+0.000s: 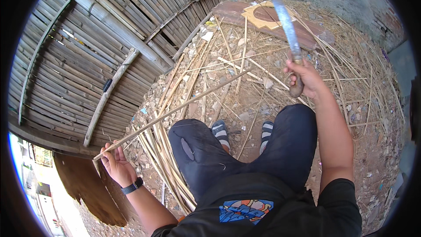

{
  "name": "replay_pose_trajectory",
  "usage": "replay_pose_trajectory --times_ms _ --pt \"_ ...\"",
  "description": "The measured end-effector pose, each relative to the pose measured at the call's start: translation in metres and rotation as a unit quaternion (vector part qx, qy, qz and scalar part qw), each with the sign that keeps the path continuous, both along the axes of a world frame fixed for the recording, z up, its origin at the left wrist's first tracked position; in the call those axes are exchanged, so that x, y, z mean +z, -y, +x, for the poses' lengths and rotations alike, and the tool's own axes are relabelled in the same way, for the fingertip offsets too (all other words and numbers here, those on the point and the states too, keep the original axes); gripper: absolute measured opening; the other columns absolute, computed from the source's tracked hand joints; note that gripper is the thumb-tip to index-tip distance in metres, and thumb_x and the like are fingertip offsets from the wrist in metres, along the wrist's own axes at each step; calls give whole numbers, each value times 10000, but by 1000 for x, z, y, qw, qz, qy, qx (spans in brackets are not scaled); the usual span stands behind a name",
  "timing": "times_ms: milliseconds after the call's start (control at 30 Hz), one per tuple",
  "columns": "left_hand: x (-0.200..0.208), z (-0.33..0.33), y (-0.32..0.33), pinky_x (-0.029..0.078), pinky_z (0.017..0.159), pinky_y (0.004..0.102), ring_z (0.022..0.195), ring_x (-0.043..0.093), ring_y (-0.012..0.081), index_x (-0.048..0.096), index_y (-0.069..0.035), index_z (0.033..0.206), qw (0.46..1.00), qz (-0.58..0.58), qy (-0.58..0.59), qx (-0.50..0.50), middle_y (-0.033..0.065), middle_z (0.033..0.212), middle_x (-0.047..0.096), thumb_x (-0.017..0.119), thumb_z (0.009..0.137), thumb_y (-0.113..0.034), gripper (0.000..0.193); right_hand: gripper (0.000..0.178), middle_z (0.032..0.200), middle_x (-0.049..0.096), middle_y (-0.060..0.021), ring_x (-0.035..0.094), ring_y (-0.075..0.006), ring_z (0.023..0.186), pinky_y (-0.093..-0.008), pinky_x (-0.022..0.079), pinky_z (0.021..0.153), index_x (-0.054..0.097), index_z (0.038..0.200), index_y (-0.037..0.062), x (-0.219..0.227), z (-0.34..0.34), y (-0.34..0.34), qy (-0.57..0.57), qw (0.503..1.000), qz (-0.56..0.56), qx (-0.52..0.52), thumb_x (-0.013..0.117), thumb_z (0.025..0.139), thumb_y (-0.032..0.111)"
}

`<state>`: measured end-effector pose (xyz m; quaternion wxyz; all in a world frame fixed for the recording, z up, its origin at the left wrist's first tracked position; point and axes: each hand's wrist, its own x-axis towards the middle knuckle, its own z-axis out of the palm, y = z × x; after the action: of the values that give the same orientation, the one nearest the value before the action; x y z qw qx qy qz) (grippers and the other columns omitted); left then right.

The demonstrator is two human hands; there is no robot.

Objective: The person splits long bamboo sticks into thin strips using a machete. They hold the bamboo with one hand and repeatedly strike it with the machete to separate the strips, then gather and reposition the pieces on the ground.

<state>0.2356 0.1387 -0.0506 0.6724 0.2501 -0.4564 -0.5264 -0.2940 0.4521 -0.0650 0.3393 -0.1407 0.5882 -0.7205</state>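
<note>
In my left hand (117, 164), out at the left, the fingers pinch one end of a long thin bamboo strip (175, 110). The strip slants up to the right, its far end in front of my knees. My right hand (305, 77) is wrapped round the wooden handle of a large knife (287, 28), raised at the right with its blade pointing up and away. The blade's tip is slightly blurred. Blade and strip are apart. A bundle of pale split bamboo strips (169, 164) lies on the ground beside my left leg.
A bamboo slat wall (83, 70) stands at the left, a brick wall (351, 0) at the far right. Ahead lies a brown board (230, 11) with a yellow cut-out piece (251, 14) on it. Loose strips and rubble cover the dirt ground (280, 149).
</note>
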Motion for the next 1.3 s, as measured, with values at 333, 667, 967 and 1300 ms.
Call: replay_pose_trajectory --times_ms 333,667,967,1300 --pt "32 -42 1 583 1025 392 1293 566 390 493 -9 1360 988 -67 -100 -102 152 1385 577 508 1072 -205 349 660 1215 540 -88 662 -209 879 -333 560 656 367 1376 101 -23 71 130 126 970 -102 182 796 902 266" --pt "-20 -53 20 518 1102 421 1358 521 326 523 -20 1380 969 -9 -78 -232 120 1463 539 546 1058 -235 388 251 1173 664 -88 569 -113 668 -295 503 610 515 1011 125 -38 35 124 140 959 -247 26 744 909 123" --pt "-46 -71 15 520 1068 447 1290 586 286 431 -65 1490 967 137 -55 -207 112 1482 523 535 1066 -225 465 233 1110 654 -101 575 -85 624 -274 496 559 504 1019 84 -36 42 115 -25 970 -220 -106 701 910 22" --pt "-3 -137 -41 401 1087 442 1269 556 327 534 8 1366 792 -255 555 16 190 1342 601 685 942 -150 476 187 794 597 -24 559 -88 564 -275 473 508 549 1037 49 -25 51 123 -52 955 -258 -135 650 895 -20"
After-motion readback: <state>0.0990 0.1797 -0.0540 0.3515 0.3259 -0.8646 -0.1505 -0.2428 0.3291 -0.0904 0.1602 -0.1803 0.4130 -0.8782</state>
